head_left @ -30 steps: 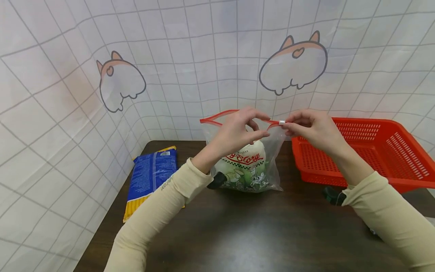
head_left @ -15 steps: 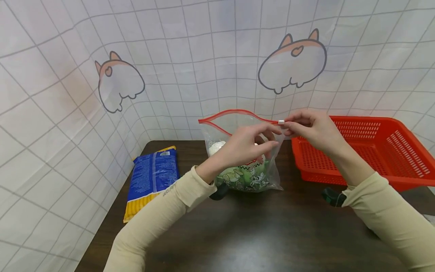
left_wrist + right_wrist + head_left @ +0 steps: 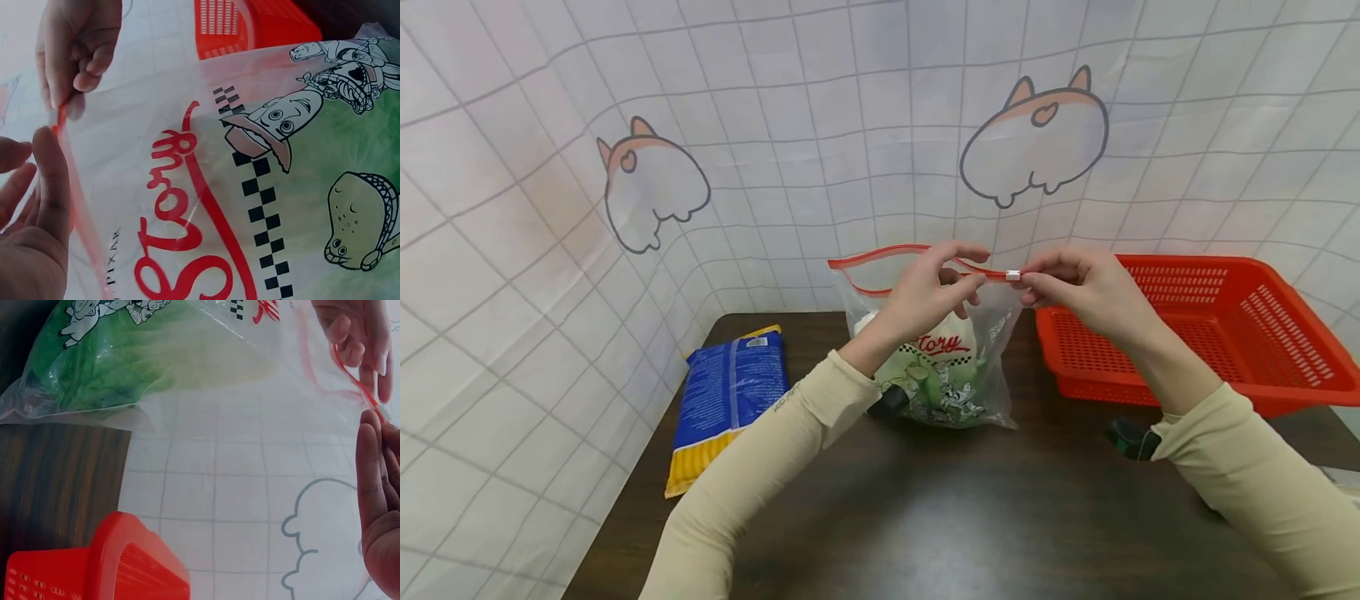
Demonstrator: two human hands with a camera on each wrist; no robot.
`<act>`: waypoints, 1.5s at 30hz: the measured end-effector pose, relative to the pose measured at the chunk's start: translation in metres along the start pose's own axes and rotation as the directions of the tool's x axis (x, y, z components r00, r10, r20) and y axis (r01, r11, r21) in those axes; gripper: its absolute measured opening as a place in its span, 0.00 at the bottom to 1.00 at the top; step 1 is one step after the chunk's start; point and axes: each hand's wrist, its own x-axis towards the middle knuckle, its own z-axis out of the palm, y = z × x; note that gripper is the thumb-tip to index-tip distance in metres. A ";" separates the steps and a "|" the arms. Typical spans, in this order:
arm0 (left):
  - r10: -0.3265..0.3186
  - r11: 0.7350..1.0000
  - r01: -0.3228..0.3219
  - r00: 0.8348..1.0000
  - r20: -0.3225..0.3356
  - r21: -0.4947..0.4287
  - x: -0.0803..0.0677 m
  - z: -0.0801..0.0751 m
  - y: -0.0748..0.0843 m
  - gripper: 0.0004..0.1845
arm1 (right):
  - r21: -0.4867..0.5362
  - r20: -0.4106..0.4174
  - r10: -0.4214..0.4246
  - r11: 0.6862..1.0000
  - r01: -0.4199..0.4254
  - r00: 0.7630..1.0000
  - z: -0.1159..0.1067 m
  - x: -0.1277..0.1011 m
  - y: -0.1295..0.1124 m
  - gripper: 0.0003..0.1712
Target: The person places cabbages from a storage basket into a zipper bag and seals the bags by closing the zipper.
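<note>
My right hand (image 3: 1078, 287) pinches the white slider at the end of the zip bag (image 3: 940, 367), which stands on the table (image 3: 970, 517) holding a printed packet; my left hand (image 3: 928, 292) pinches the red zip strip beside it. Sealing is barely begun, the mouth gaping leftward. Next I judge the slider must run left while I keep the strip taut.

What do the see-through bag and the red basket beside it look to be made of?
The zip bag looks like thin, glossy clear plastic film: it creases, and the printed packet inside shows through. Its red zip strip and white slider seem to be stiffer plastic. The red basket appears to be rigid moulded plastic with a smooth sheen and slotted walls.
</note>
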 end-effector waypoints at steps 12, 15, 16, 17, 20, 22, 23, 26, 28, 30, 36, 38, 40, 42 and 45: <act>0.005 1.000 -0.005 0.999 0.043 -0.003 0.006 0.008 -0.005 0.15 | -0.141 -0.065 0.074 0.987 -0.083 0.995 0.006 -0.003 0.002 0.14; 0.004 1.000 -0.004 0.999 0.044 0.014 0.008 0.010 -0.006 0.14 | -0.144 -0.072 0.082 0.985 -0.091 0.994 0.005 -0.004 0.003 0.14; 0.005 1.000 -0.006 0.999 0.042 0.016 0.009 0.011 -0.006 0.14 | -0.143 -0.075 0.080 0.986 -0.090 0.994 0.006 -0.004 0.002 0.13; 0.002 1.000 -0.004 0.999 0.041 0.025 0.009 0.011 -0.006 0.14 | -0.144 -0.077 0.080 0.985 -0.090 0.994 0.006 -0.004 0.002 0.14; -0.007 0.999 0.005 0.999 0.037 0.048 0.011 0.011 -0.007 0.13 | -0.147 -0.081 0.075 0.985 -0.086 0.994 0.008 -0.005 0.000 0.14; -0.016 0.998 0.014 0.999 0.035 0.060 0.011 0.011 -0.006 0.13 | -0.146 -0.080 0.071 0.986 -0.082 0.994 0.009 -0.005 -0.001 0.14; -0.022 0.997 0.020 0.999 0.038 0.070 0.011 0.011 -0.006 0.13 | -0.145 -0.079 0.071 0.986 -0.082 0.994 0.010 -0.005 -0.002 0.14; -0.033 0.996 0.029 0.998 0.044 0.090 0.011 0.010 -0.006 0.12 | -0.155 -0.078 0.061 0.985 -0.072 0.995 0.011 -0.005 -0.003 0.14; -0.043 0.994 0.038 0.998 0.049 0.100 0.010 0.010 -0.006 0.11 | -0.166 -0.080 0.054 0.984 -0.067 0.995 0.012 -0.005 -0.003 0.13; -0.048 0.994 0.043 0.997 0.052 0.101 0.010 0.010 -0.006 0.11 | -0.190 -0.086 0.043 0.980 -0.058 0.995 0.013 -0.005 -0.003 0.13; -0.056 0.993 0.050 0.997 0.055 0.104 0.009 0.008 -0.005 0.12 | -0.247 -0.088 0.013 0.968 -0.034 0.996 0.015 -0.005 -0.006 0.11; -0.048 0.992 0.041 0.997 0.059 0.116 0.008 0.008 -0.005 0.12 | -0.262 -0.085 0.002 0.965 -0.024 0.996 0.016 -0.005 -0.007 0.11; -0.035 0.990 0.026 0.997 0.067 0.138 0.008 0.008 -0.004 0.11 | -0.282 -0.079 -0.012 0.959 -0.011 0.997 0.016 -0.005 -0.008 0.10; -0.022 0.986 0.009 0.997 0.076 0.165 0.008 0.007 -0.003 0.10 | -0.306 -0.074 -0.030 0.952 0.006 0.997 0.017 -0.005 -0.008 0.09; 0.002 0.979 -0.019 0.997 0.083 0.201 0.007 0.007 -0.002 0.09 | -0.344 -0.063 -0.065 0.938 0.040 0.996 0.018 -0.006 -0.008 0.08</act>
